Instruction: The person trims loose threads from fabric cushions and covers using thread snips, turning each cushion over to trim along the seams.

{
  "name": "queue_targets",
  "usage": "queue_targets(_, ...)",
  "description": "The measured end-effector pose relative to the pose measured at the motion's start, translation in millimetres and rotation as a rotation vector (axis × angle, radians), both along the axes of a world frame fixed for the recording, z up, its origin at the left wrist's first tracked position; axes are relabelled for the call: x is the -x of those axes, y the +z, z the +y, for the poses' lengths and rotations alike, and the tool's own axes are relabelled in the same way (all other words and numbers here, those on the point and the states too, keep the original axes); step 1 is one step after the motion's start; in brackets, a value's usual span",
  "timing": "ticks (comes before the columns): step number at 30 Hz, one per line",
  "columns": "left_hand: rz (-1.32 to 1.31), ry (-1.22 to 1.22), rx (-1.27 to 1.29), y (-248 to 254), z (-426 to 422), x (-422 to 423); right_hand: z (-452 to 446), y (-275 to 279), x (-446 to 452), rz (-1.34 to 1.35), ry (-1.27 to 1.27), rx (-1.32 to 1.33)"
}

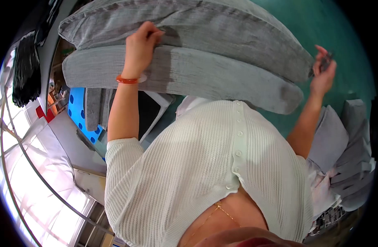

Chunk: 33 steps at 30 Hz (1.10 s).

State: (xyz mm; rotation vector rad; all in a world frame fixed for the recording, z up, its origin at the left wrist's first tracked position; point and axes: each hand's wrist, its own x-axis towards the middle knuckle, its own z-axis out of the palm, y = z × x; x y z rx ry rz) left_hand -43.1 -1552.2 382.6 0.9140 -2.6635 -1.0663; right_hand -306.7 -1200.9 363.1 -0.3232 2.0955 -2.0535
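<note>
From my remote seat, I see the left hand (pixel 140 51) with fingertips drawn into a pinch over the wrinkled grey piece (pixel 226 31); I can't tell whether they grip cloth. The smoother grey piece (pixel 222 74) lies nearer the body, under the wrist, probably so both seams stay within reach. The right hand (pixel 324 80) clasps a small dark object (pixel 326 61), blurred, beside the wrinkled piece's end, perhaps keeping it off the fabric.

Both forearms (pixel 123 111) reach forward, well apart, the left hand (pixel 141 47) with fingers curled, the right hand (pixel 324 74) partly closed.
</note>
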Motion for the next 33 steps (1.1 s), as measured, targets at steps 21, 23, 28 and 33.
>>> queue_targets(21, -1.006, 0.943, -0.318, -85, 18, -406, -164, -26, -139, 0.126, 0.922, -0.297)
queue_targets(23, -0.562, 1.054, -0.009, -92, -11, -407, -158, -23, -147, 0.152, 0.933, -0.348)
queue_targets(28, 0.114, 0.953, 0.552, -20, -118, -308, -152, -22, -158, 0.264, 0.867, -0.419)
queue_targets(33, 0.508, 0.979, -0.152, 11, -173, -230, -147, -24, -161, 0.284, 0.791, -0.486)
